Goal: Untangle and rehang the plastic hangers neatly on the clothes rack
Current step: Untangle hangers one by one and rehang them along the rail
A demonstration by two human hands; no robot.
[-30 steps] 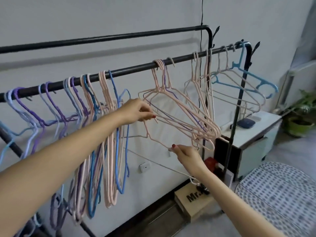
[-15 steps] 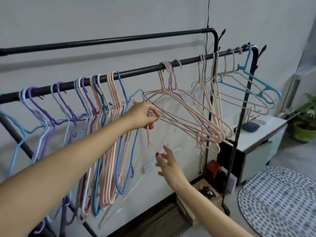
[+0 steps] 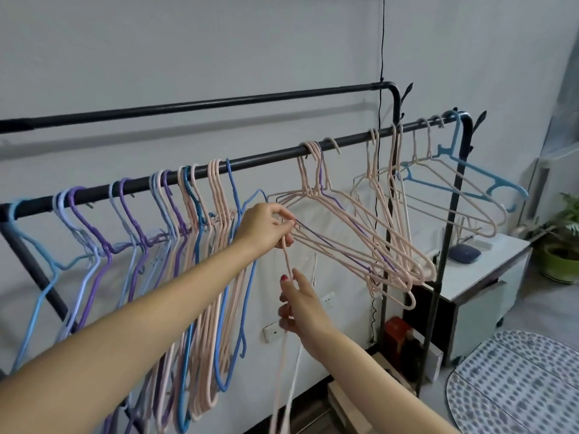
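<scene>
A black clothes rack has a front rail and a higher back rail. Blue, purple and pink hangers hang packed on the left half of the front rail. A tangled bunch of pink hangers with a purple one hangs at the middle. My left hand pinches the left tip of this bunch together with the top of a loose pink hanger that dangles straight down. My right hand grips that dangling hanger lower down. More pink hangers and a blue hanger hang at the right end.
A white cabinet with a dark blue object on top stands right of the rack. A potted plant is at the far right. A dotted round mat lies on the floor. Boxes sit by the rack's foot.
My right hand let go of a hanger's lower bar, opened, then rose and closed on the dangling pink hanger. That hanger swung from level to hanging straight down. My left hand kept its pinch.
</scene>
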